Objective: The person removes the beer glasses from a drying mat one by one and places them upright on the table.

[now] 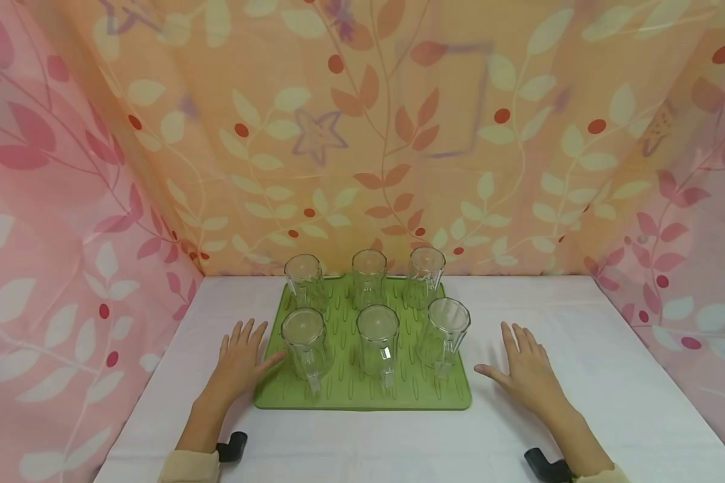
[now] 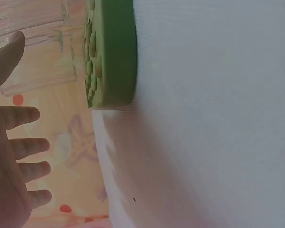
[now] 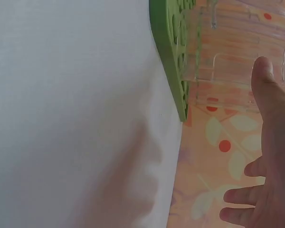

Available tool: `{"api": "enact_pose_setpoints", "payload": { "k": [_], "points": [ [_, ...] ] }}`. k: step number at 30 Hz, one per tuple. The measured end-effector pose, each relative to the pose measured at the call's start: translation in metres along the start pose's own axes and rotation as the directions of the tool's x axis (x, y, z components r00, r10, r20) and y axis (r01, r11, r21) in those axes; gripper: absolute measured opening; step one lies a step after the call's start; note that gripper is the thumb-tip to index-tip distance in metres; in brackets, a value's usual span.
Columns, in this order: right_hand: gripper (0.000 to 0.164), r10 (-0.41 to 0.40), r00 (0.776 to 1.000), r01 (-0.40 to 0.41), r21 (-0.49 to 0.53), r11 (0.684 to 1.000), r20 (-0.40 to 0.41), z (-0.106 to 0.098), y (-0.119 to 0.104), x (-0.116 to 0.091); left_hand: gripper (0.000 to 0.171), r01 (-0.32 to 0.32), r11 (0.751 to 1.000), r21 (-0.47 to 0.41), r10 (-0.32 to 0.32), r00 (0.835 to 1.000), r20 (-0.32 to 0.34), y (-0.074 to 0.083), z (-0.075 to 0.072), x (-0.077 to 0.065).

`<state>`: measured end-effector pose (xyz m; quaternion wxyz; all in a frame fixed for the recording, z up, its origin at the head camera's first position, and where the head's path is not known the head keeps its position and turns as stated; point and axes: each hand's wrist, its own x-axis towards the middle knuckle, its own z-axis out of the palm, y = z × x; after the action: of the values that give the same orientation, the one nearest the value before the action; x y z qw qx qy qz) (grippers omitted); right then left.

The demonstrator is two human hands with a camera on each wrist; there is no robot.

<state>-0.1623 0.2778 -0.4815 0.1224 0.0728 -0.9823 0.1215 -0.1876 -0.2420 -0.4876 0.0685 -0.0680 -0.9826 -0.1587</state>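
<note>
Several clear glass mugs stand in two rows on a green ribbed drying mat [image 1: 338, 396]. The front row has a left mug [image 1: 305, 342], a middle mug [image 1: 377, 339] and a right mug [image 1: 444, 335], their handles toward me. Behind them are a back left mug [image 1: 305, 278], a back middle mug [image 1: 369, 275] and a back right mug [image 1: 425, 275]. My left hand [image 1: 239, 362] hovers with spread fingers by the mat's left edge, its thumb near the front left mug. To the right of the mat, my right hand [image 1: 524, 369] is held with fingers extended, holding nothing.
A white cloth [image 1: 362, 446] covers the table. Patterned curtains rise at the back [image 1: 362, 134], left [image 1: 66, 268] and right [image 1: 689, 268]. Each wrist wears a black camera mount, one on the left [image 1: 232, 447] and one on the right [image 1: 546, 465].
</note>
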Motion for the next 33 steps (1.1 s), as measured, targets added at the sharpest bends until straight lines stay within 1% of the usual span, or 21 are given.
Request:
{"api": "enact_pose_setpoints", "payload": {
  "k": [5, 9, 14, 17, 20, 22, 25, 29, 33],
  "points": [
    [0.104, -0.02, 1.0, 0.021, 0.026, 0.999, -0.01, 0.001, -0.002, -0.001, 0.081, -0.001, 1.0, -0.004, 0.001, 1.0, -0.004, -0.002, 0.002, -0.002],
    [0.102, -0.045, 0.999, 0.046, 0.059, 0.997, -0.025, 0.0, -0.004, -0.003, 0.082, 0.009, 1.0, -0.01, -0.008, 0.999, 0.031, -0.003, 0.001, -0.006],
    [0.1, -0.077, 0.995, 0.084, 0.11, 0.99, -0.069, 0.0, -0.008, -0.006, 0.081, 0.005, 1.0, -0.012, -0.004, 0.998, 0.066, -0.003, 0.0, -0.011],
    [0.097, -0.071, 0.996, 0.08, 0.164, 0.983, -0.057, 0.0, -0.011, -0.008, 0.08, 0.0, 1.0, -0.019, 0.001, 0.997, 0.071, -0.002, -0.001, -0.013],
    [0.092, -0.052, 0.998, 0.056, 0.215, 0.975, -0.025, -0.001, -0.014, -0.011, 0.08, -0.001, 0.999, -0.038, 0.004, 0.997, 0.074, -0.001, -0.002, -0.015],
    [0.089, -0.049, 0.999, 0.053, 0.236, 0.97, -0.023, -0.002, -0.017, -0.012, 0.081, -0.001, 0.999, -0.047, 0.005, 0.997, 0.077, 0.0, -0.002, -0.016],
    [0.084, -0.067, 0.995, 0.083, 0.247, 0.965, -0.074, -0.001, -0.02, -0.014, 0.083, 0.003, 0.999, -0.049, 0.002, 0.996, 0.087, 0.0, -0.003, -0.017],
    [0.077, -0.101, 0.981, 0.142, 0.25, 0.958, -0.168, 0.001, -0.025, -0.017, 0.087, 0.014, 0.999, -0.037, -0.01, 0.995, 0.102, 0.0, -0.004, -0.021],
    [0.069, -0.118, 0.967, 0.179, 0.277, 0.944, -0.225, 0.004, -0.029, -0.019, 0.091, 0.016, 0.999, -0.044, -0.011, 0.992, 0.125, 0.001, -0.005, -0.023]
  ]
}}
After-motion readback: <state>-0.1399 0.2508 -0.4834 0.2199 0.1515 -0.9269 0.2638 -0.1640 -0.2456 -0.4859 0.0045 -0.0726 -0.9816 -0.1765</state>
